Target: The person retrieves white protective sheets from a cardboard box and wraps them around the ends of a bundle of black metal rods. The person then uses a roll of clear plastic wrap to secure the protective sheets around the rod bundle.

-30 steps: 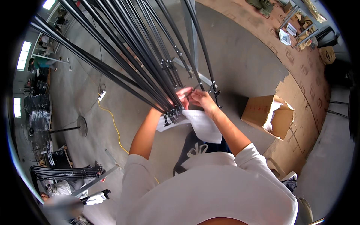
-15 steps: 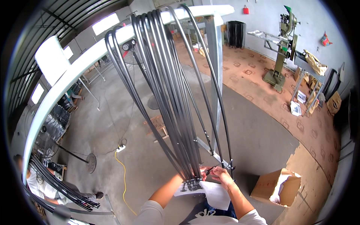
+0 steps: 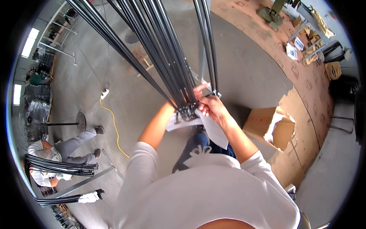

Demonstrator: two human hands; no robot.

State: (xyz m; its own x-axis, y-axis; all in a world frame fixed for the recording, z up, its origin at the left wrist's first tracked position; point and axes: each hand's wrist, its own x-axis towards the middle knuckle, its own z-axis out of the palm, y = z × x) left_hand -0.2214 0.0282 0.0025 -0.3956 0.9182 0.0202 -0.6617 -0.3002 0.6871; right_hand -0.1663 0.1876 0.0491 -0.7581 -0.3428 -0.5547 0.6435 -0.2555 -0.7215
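A bundle of long black tubes hangs down in front of me, their lower ends gathered with small black end pieces. My left hand reaches behind the bundle. Its fingers come out on the right side, bent near the tube ends, and most of the palm is hidden. Beside it, my right hand is closed in a pinch at the end pieces. What either hand grips is too small to make out. A white sheet hangs below my right hand, and another white piece lies under the tube ends.
Two separate black tubes hang just right of the bundle. An opened cardboard box stands on the floor to the right. Left lie a yellow cable and a white power strip. A co-worker bends beside more tubes.
My view has tilted down, so the rack's top has left the picture and my shirt shows. The black piece seen between my hands no longer shows clearly. My hands stay close together at the tube ends.
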